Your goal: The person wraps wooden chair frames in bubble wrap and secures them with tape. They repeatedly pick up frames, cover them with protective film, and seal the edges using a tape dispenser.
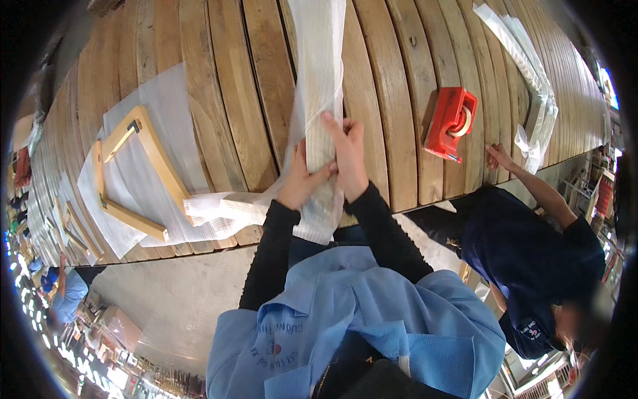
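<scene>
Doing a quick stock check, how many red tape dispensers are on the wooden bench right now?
1. The red tape dispenser sits on the slatted wooden bench, right of the person's hands and near a co-worker's hand. Others may lie out of view.

One head-worn fisheye view, close, straight down over the slatted wooden table.

- One wooden piece half wrapped in white foam sheet is being counted.
- One red tape dispenser is being counted.
- One bare U-shaped wooden frame is being counted on the tabletop.
- Another wrapped bundle is being counted.
</scene>
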Tool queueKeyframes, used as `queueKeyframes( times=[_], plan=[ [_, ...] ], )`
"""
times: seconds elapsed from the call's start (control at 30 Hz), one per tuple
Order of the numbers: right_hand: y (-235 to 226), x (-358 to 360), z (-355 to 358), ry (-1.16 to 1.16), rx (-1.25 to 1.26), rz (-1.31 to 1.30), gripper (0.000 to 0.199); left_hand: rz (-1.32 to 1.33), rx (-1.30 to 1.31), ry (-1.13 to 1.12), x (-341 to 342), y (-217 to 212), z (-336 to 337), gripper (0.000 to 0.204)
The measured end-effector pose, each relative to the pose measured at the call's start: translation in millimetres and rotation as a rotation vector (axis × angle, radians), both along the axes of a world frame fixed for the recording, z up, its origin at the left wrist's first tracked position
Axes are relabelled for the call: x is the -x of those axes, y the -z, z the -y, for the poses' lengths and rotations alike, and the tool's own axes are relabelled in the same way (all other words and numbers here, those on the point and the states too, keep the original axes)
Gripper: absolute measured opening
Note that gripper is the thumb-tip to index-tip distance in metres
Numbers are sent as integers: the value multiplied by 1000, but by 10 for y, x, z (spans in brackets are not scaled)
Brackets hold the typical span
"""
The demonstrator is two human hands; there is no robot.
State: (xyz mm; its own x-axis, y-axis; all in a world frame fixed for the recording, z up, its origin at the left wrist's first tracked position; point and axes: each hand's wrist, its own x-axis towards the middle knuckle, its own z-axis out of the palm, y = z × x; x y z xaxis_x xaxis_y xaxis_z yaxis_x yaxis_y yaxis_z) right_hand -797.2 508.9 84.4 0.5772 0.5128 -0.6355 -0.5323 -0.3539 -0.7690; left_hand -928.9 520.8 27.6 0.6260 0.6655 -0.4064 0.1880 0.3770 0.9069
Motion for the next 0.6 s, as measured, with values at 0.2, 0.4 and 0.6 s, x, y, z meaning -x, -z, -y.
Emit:
queueKeyframes(
  times=[0.2, 0.4, 0.6],
  plan=[
    [-920, 339, 192, -306, -215, 243, 52, 472, 558, -124, 589, -451, 43, 92],
    [-715, -134, -70, -541, -508, 348, 48, 572, 208, -459, 1129, -374, -208, 83],
    [-822, 336, -204, -498, -675, -37, 45, 424, 120, -477, 1217, -348, -311, 85]
  ],
)
